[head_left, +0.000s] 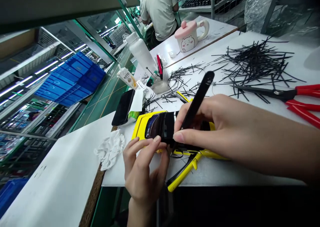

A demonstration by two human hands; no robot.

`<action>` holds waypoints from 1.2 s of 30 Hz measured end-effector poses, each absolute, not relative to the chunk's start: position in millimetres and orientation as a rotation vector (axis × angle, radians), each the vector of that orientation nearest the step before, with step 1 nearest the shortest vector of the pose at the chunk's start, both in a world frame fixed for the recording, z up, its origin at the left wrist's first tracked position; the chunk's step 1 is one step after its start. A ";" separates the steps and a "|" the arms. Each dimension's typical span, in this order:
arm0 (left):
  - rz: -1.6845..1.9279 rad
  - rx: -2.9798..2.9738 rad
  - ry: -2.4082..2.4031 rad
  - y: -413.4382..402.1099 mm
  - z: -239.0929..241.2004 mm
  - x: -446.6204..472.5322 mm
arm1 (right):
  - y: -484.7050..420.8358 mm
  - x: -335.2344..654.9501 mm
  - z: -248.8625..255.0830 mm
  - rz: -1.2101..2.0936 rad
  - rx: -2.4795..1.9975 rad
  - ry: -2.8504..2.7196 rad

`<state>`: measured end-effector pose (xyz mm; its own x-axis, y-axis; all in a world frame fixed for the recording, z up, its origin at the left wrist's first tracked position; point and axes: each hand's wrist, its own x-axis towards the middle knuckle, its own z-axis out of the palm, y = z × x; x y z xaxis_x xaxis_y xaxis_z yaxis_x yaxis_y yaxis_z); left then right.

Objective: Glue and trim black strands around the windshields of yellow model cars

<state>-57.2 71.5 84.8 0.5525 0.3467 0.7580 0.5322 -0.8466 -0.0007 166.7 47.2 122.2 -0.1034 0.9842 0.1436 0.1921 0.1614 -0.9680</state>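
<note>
A yellow toy car body (145,124) with dark glossy windows lies on the white table near its front edge. My left hand (143,168) pinches the car's dark window piece from below, thumb and fingers closed on it. My right hand (225,130) comes in from the right and grips a black flat stick-like tool (197,100), its lower end pressed onto the car's dark top. A yellow and black part (183,173) sticks out under the car at the table edge.
Several thin black strips (252,58) are scattered over the table. Red-handled scissors (295,98) lie at right. A crumpled white tissue (110,148), a black phone (123,107), a white bottle (142,53) and a pink mug (190,35) stand around. A person in a pale shirt (158,10) sits behind.
</note>
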 end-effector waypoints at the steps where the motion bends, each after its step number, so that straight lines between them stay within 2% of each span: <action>1: -1.183 -2.544 -0.728 71.8 85.5 -57.4 | 45.0 167.2 124.6 1.058 -1.176 -1.491; 3: -1.185 -2.559 -0.730 73.7 88.7 -59.3 | 37.0 174.6 130.3 0.986 -1.154 -1.478; 5: -1.173 -2.646 -0.739 76.6 94.4 -61.3 | 25.4 193.0 134.4 0.767 -1.250 -1.459; 9: -1.155 -2.922 -0.882 81.5 114.7 -59.7 | 4.5 250.1 123.4 0.278 -1.714 -1.554; 11: -1.089 -3.031 -0.978 84.7 129.6 -54.4 | 1.9 272.9 108.0 0.234 -1.825 -1.781; 15: -0.835 -3.298 -1.060 97.9 161.1 -37.7 | 10.9 283.5 86.5 0.481 -2.202 -2.051; 20: -0.453 -3.544 -1.176 114.9 184.1 -26.0 | 39.7 272.3 108.5 0.369 -2.247 -2.194; 24: -0.621 -3.755 -1.281 122.2 181.4 -27.9 | 88.9 273.0 126.2 0.263 -2.171 -2.205; 29: -0.968 -3.867 -1.382 130.0 165.8 -28.1 | 145.7 273.9 120.3 0.252 -2.280 -2.125; 36: -1.202 -3.822 -1.611 127.0 156.2 -24.9 | 163.7 262.8 113.4 0.298 -2.393 -2.124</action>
<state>-24.9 127.0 156.2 0.7002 0.7139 -0.0038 0.2000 -0.1911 0.9610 262.8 163.7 113.4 0.1099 0.9765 -0.1854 0.9898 -0.1245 -0.0691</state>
